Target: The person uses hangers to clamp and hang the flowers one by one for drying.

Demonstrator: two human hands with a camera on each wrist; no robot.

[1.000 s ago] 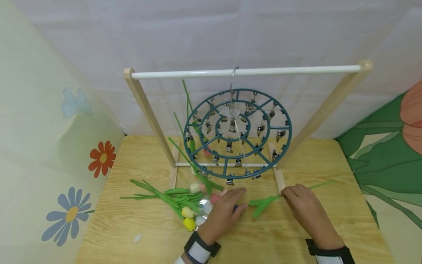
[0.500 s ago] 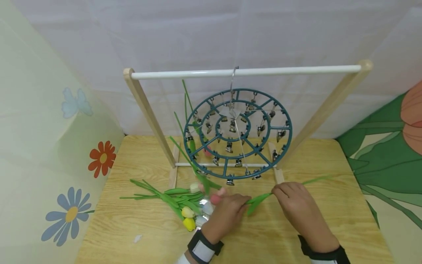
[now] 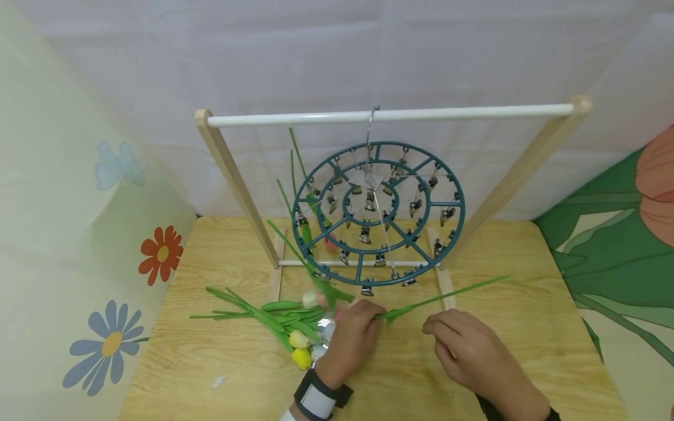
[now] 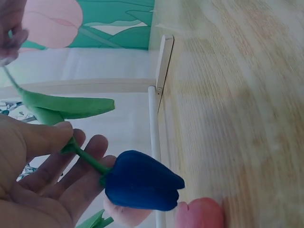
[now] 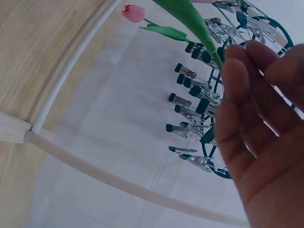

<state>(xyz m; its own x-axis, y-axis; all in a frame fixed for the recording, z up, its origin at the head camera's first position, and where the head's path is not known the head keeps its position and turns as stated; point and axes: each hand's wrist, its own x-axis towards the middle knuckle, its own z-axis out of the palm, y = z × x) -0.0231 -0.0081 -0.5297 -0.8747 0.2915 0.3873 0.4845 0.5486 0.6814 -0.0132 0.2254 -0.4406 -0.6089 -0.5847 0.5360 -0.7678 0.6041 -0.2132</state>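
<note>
My left hand pinches the stem of a blue tulip between thumb and fingers, just above the flower. Its green leaf and long thin stem stretch to the right, low in front of the rack. My right hand is beside that stem with loosely bent fingers; in the head view the stem passes behind it, uncovered. A teal round clip hanger with several metal clips hangs above both hands. Tulips hang flower-down at its left side, one of them pink.
The hanger hooks over the white bar of a wooden-legged rack. Left of my left hand lies a bunch of tulips with white and yellow flowers. A small white scrap lies on the wooden table.
The right hand was holding the blue tulip's stem and is now off it, lower down. My left hand has taken hold of the stem near the flower and shifted slightly left.
</note>
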